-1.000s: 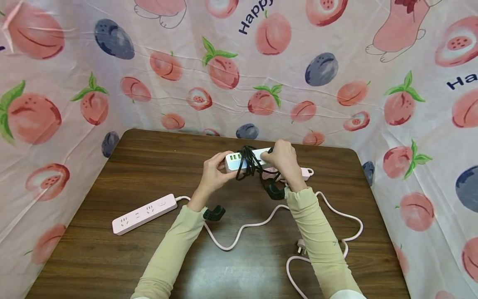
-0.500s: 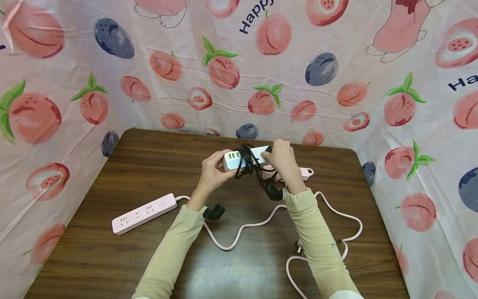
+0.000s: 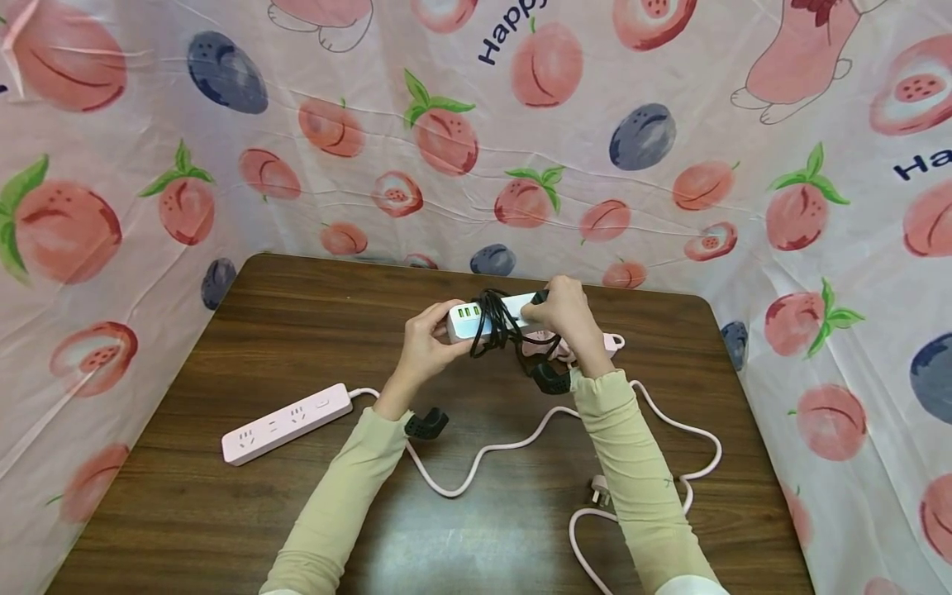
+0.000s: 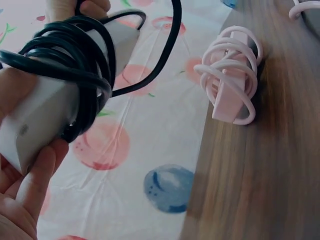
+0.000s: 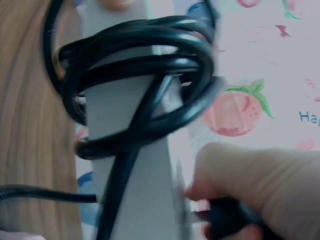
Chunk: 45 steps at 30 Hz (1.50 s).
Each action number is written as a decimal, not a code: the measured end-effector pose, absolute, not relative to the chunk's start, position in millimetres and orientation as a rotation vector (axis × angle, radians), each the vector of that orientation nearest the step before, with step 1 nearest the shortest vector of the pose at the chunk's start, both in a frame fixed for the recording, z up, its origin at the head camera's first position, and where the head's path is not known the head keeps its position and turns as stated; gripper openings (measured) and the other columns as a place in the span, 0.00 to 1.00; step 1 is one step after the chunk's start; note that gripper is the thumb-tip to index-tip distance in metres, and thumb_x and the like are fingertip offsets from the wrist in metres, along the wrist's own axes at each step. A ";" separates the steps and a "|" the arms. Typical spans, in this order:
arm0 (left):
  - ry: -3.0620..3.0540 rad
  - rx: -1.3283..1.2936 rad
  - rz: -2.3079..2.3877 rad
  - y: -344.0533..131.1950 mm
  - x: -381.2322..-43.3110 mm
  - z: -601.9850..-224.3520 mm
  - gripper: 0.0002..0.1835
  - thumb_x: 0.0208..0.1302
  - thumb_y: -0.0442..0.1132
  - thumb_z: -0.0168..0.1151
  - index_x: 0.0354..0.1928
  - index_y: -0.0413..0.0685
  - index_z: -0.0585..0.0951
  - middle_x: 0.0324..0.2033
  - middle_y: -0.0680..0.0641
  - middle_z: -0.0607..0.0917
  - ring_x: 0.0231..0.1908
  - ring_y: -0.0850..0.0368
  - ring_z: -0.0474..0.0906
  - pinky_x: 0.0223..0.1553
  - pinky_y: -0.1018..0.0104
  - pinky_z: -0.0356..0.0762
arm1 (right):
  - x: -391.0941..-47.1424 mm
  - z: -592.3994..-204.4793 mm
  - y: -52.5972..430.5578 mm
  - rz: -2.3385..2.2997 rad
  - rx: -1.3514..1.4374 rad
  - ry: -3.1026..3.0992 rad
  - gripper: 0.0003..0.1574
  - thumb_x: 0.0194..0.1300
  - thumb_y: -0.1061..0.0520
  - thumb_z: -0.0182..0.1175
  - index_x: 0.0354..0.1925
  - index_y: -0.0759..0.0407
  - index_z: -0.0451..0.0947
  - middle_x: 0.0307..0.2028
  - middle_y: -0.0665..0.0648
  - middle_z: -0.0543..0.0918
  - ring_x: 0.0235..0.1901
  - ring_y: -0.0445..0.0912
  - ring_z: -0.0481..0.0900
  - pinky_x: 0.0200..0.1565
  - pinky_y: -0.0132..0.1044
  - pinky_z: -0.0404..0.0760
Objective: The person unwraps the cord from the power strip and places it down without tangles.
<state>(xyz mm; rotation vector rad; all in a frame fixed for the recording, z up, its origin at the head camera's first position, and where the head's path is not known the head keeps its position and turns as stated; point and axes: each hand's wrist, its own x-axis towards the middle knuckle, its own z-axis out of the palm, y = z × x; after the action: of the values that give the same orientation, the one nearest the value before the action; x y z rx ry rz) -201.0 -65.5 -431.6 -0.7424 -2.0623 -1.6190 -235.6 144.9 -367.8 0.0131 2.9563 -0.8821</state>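
Above the table, in the head view, a white power strip [image 3: 463, 327] with green USB ports is held up at a slant. Its black cable [image 3: 494, 321] is wound around its middle in several loops, with a loose length hanging below. My left hand [image 3: 426, 340] grips the strip's left end, thumb underneath. At the other end, my right hand [image 3: 568, 317] pinches the cable's black plug [image 5: 227, 217] between thumb and fingers. In the right wrist view, a metal prong of that plug points at the strip's side. Fingers of the left hand [image 4: 37, 185] press against the strip's underside.
A pale pink power strip [image 3: 286, 423] lies at the left of the wooden table [image 3: 297, 512]. Its cord [image 3: 513, 446] snakes rightward to a plug [image 3: 599, 489] beside my right forearm. Beyond, another pink strip [image 4: 231, 95] lies wrapped in its own cord. Fruit-print cloth [image 3: 476, 165] surrounds the table.
The white strip and both hands rose a touch to the left, then came back slightly right and down. Both grips stay the same.
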 end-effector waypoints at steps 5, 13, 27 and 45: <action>-2.079 -0.736 -1.614 -65.9 -202.3 -428.1 0.26 0.37 0.16 0.70 0.44 0.19 0.75 0.36 0.26 0.79 0.38 0.36 0.78 0.35 0.46 0.80 | -233.9 -373.4 143.8 -0.964 -0.019 3.035 0.11 0.48 0.59 0.59 0.27 0.64 0.69 0.26 0.58 0.71 0.25 0.49 0.68 0.24 0.35 0.69; -2.080 -0.605 -1.630 -68.9 -206.2 -436.2 0.26 0.38 0.18 0.71 0.44 0.19 0.76 0.37 0.27 0.79 0.37 0.40 0.78 0.35 0.49 0.80 | -211.4 -367.4 138.1 -1.186 -0.317 3.216 0.22 0.53 0.56 0.69 0.38 0.67 0.70 0.35 0.64 0.77 0.33 0.56 0.76 0.34 0.46 0.78; -1.912 -0.425 -1.939 -85.1 -212.1 -435.9 0.24 0.44 0.16 0.65 0.47 0.17 0.73 0.40 0.23 0.77 0.36 0.71 0.77 0.36 0.79 0.78 | -187.1 -429.5 155.1 -1.603 -0.067 2.879 0.24 0.45 0.65 0.73 0.39 0.71 0.73 0.40 0.67 0.79 0.33 0.54 0.82 0.27 0.24 0.75; -1.989 -0.617 -2.115 -108.4 -215.9 -452.7 0.27 0.42 0.15 0.67 0.49 0.21 0.73 0.39 0.29 0.78 0.33 0.63 0.80 0.32 0.73 0.81 | -220.9 -391.2 190.5 -3.284 -0.454 1.614 0.16 0.55 0.77 0.59 0.43 0.71 0.69 0.38 0.65 0.77 0.34 0.53 0.84 0.41 0.35 0.82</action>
<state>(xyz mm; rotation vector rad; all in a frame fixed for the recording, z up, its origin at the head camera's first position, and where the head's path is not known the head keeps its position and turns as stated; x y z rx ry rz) -215.9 -108.4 -452.7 -0.6173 -1.9890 -2.1152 -220.9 190.5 -391.2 -0.4543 1.6141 -3.2839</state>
